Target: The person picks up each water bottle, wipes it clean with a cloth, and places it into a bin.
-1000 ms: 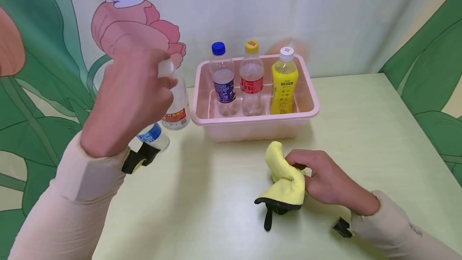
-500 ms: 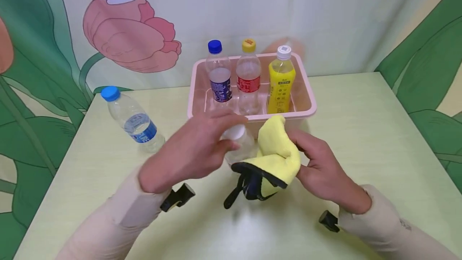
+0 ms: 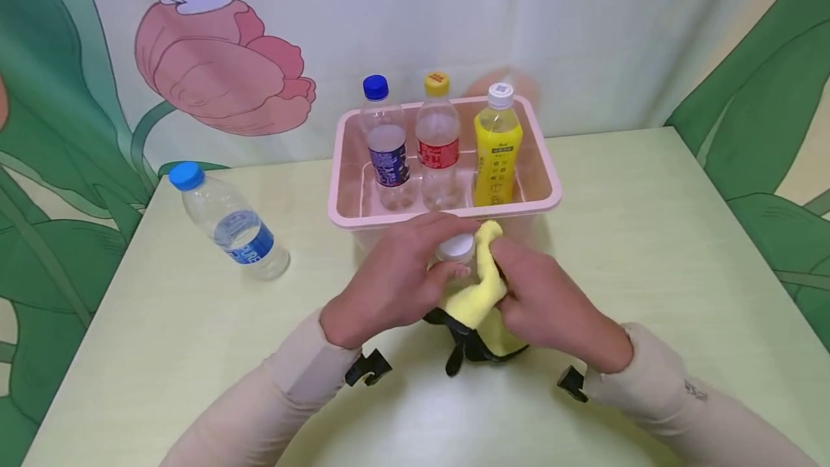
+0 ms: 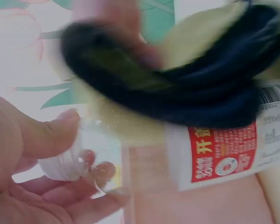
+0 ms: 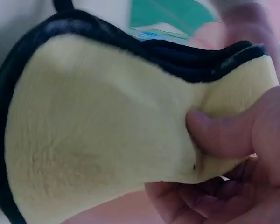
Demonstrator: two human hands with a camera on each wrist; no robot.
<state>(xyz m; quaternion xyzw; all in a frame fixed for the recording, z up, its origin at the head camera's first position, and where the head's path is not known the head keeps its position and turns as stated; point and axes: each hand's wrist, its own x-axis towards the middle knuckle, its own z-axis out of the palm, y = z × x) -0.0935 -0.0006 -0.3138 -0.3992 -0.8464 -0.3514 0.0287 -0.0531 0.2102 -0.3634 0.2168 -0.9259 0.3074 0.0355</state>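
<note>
Fingers and thumb of my left hand (image 3: 398, 272) grip a clear plastic bottle (image 3: 457, 249) around its white cap and neck. A red and white label shows on this bottle (image 4: 224, 156) in the left wrist view. My right hand (image 3: 551, 298) pinches a folded yellow cloth (image 3: 473, 303) with dark edging, thumb on one side and fingers on the other. The cloth overlaps the bottle's side just below the cap and hides much of its body. Both hands are close together in front of the pink basin (image 3: 447, 220).
Inside the basin stand three bottles: one with a blue cap (image 3: 376, 87), one with a yellow cap (image 3: 437, 83) and a yellow-wrapped one (image 3: 498, 150). A blue-capped water bottle (image 3: 243, 236) stands at the left on the pale table (image 3: 648, 236). Behind hangs a printed curtain (image 3: 583, 34).
My left hand has carried the white-capped bottle from the left of the basin to its front. My right hand has brought the cloth left and up against the bottle.
</note>
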